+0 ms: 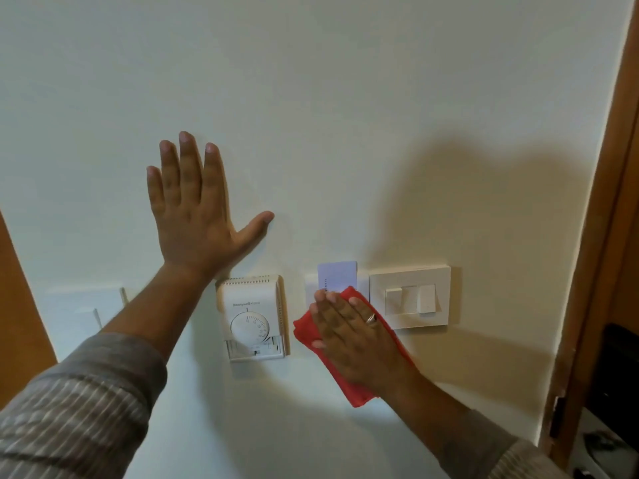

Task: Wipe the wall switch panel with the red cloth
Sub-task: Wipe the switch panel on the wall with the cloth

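Observation:
My right hand (352,337) lies flat on the red cloth (306,335) and presses it against the wall, over the lower part of a key-card holder plate (311,286). A pale card (337,274) sticks up out of that holder just above my fingertips. The white wall switch panel (409,297) with two rocker switches sits right of the cloth, uncovered. My left hand (193,209) rests flat on the bare wall above and left, fingers spread, holding nothing.
A white dial thermostat (254,318) is mounted between my two arms, left of the cloth. A wooden door frame (601,236) runs down the right edge, with dark items beyond it. Brown wood (20,305) shows at the far left.

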The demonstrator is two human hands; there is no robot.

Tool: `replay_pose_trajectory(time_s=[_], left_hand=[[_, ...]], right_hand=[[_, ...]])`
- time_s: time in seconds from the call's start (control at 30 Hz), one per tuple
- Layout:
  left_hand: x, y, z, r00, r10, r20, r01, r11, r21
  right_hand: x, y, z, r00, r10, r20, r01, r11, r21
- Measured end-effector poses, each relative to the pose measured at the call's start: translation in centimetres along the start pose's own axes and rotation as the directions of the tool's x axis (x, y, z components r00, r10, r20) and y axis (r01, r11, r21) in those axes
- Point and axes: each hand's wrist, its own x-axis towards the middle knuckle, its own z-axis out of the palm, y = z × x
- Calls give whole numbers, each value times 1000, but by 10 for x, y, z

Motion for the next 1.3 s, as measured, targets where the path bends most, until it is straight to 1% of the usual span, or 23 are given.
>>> replay_pose_trajectory(time_s=[0.13, 0.17, 0.2, 0.3, 0.33, 0.4, 0.47, 0.57, 0.6, 0.63, 0.73, 0.77, 0.83, 0.93, 0.97, 1.0, 1.03, 1.1, 1.17, 1.2, 1.23, 1.27, 1.3], left_hand=[[0, 1, 3, 1000, -3, -8, 3, 1000, 7], [1, 1, 3, 1000, -4, -11, 4, 1000, 12], [0, 0, 3, 1000, -5, -11, 5, 1000, 15], [0, -1, 2, 1000, -3, -2, 3, 1000, 8], [-1, -1, 1, 1000, -1, 5, 1, 1000, 3], [0, 0, 0, 1000, -3, 15, 3, 1000, -6], [1, 0, 0, 1000, -9, 15, 10, 1000, -11], [2, 0, 2, 1000, -7, 0, 7, 1000, 7], [1, 0, 2, 1000, -9, -1, 9, 1000, 11], [0, 0, 2, 1000, -9, -1, 9, 1000, 12], [0, 0, 1, 1000, 1, 4, -1, 1000, -5], [0, 1, 0, 1000, 4, 7, -4, 1000, -9], [0, 1, -1, 1000, 0, 11, 0, 1000, -10], [2, 2, 0, 1000, 2, 10, -2, 1000, 4], [2, 2, 0, 1000, 5, 10, -5, 1000, 11], [2, 2, 0, 1000, 7, 7, -7, 1000, 14], [2, 1, 0, 1000, 7, 6, -7, 1000, 17], [2, 1, 0, 1000, 6, 7, -6, 1000, 16], [1, 0, -1, 1000, 13, 16, -13, 1000, 9], [2, 0, -1, 1000, 15, 17, -15, 1000, 9], [2, 0, -1, 1000, 15, 12, -15, 1000, 9], [1, 0, 0, 1000, 13, 9, -13, 1000, 9], [2, 0, 1, 1000, 12, 4, -12, 1000, 8]], right_hand=[[21, -9, -2, 976, 215, -45, -211, 975, 74], [27, -15, -2, 971, 234, -41, -230, 969, 88], [28, -20, -2, 975, 221, -28, -217, 972, 92], [11, -16, 1, 999, 44, 20, -45, 999, 21], [5, -9, 0, 999, 11, 32, -12, 1000, 15], [0, 3, -1, 999, 17, 29, -18, 1000, 10], [9, 2, -1, 995, 99, 4, -99, 995, 21], [38, -19, -4, 958, 288, -8, -287, 955, 75], [41, -24, -4, 950, 312, -3, -311, 947, 83], [39, -25, -2, 957, 289, -1, -288, 954, 81], [11, -8, 1, 998, 64, 0, -64, 998, 19], [2, -1, 0, 1000, 24, 2, -24, 1000, 2], [-6, 7, -1, 999, 43, -17, -43, 999, -7], [16, -4, -2, 976, 218, -18, -218, 975, 33], [25, -12, -1, 965, 263, -10, -263, 964, 49], [30, -20, -1, 961, 275, -10, -274, 960, 60], [31, -25, 0, 968, 251, -11, -249, 966, 65], [20, -28, 1, 993, 118, 0, -118, 992, 40], [1, -21, -2, 999, -6, 42, 4, 999, 39], [-4, -15, -4, 998, -27, 56, 24, 999, 41], [-6, -8, -4, 998, -9, 56, 7, 999, 37], [-3, -3, -5, 998, 55, 39, -56, 998, 40], [4, 2, -5, 988, 154, 16, -155, 986, 56]])
